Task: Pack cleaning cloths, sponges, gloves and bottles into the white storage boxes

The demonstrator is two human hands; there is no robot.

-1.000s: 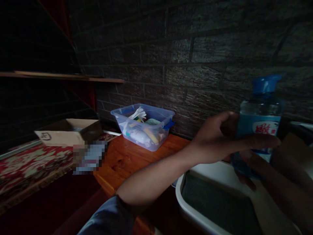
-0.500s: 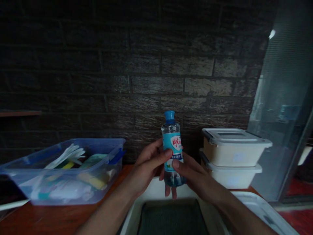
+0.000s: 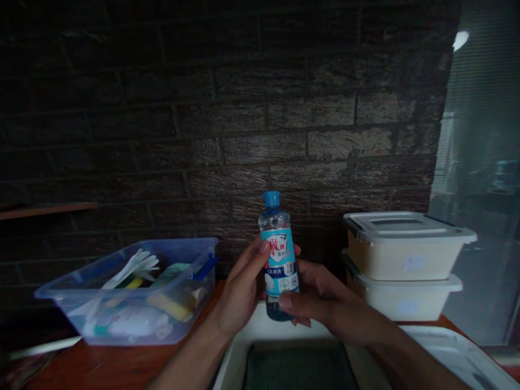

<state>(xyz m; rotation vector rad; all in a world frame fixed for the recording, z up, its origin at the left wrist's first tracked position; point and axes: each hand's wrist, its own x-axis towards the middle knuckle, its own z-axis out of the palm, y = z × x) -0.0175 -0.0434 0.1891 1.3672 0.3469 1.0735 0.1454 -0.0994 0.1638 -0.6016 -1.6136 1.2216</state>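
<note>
Both hands hold one clear bottle (image 3: 278, 311), slightly tilted, blue cap (image 3: 271, 199) closed, blue label (image 3: 278, 273) facing the viewer. The left hand (image 3: 242, 287) grips its left side, thumb on the label; the right hand (image 3: 323, 292) grips its lower right side, thumb near the base. Below them sits a white basin (image 3: 233, 355) with a dark green item (image 3: 300, 368) inside. Near the left edge of the worktop (image 3: 85, 368) stands a translucent tub (image 3: 67, 293) of mixed contents. At its back right corner, a lidded box (image 3: 442, 265) is stacked on a second box (image 3: 426, 309).
</note>
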